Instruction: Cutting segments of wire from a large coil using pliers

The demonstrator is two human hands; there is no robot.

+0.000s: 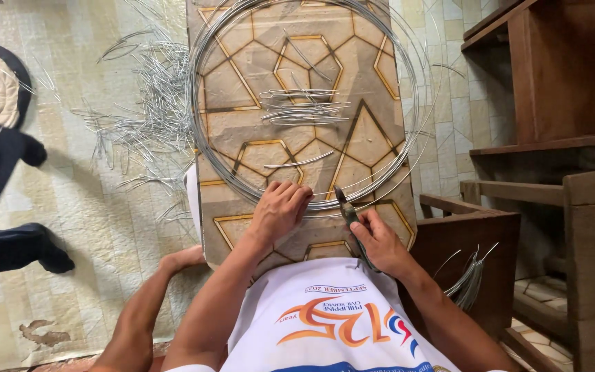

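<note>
Left hand (278,210) lies palm down, fingers curled; right hand (379,241) is fisted in a grip, both forearms angled inward.

Soft, even daylight; faint shadows on the floor (105,227); sharp focus throughout, wide-angle bending at the edges.

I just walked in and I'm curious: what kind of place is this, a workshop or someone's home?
Probably a room in a home used for handwork. The floor has a tile-pattern covering, dark wooden furniture stands at the side, and a heap of cut wire pieces lies beside a board holding a wire coil.
</note>
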